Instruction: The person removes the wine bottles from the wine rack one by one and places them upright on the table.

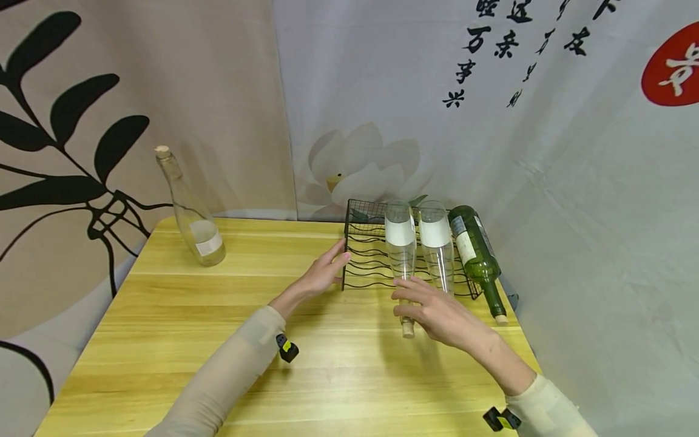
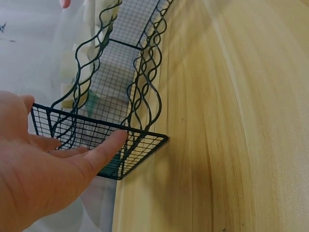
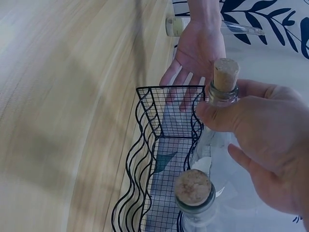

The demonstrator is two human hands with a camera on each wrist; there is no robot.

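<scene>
A black wire wine rack with wavy rails stands at the back right of the table. My left hand rests against its left mesh end, fingers fairly straight. Two corked clear glass bottles, a left one and a right one, lie side by side on the rails, each with a white label. My right hand holds the left bottle's neck just below its cork, thumb on one side and fingers on the other. In the head view this hand hides part of the right bottle's neck.
A green wine bottle lies at the rack's right end, its corked neck pointing toward me. Another clear corked bottle stands at the table's back left. Printed curtains hang behind the wooden table.
</scene>
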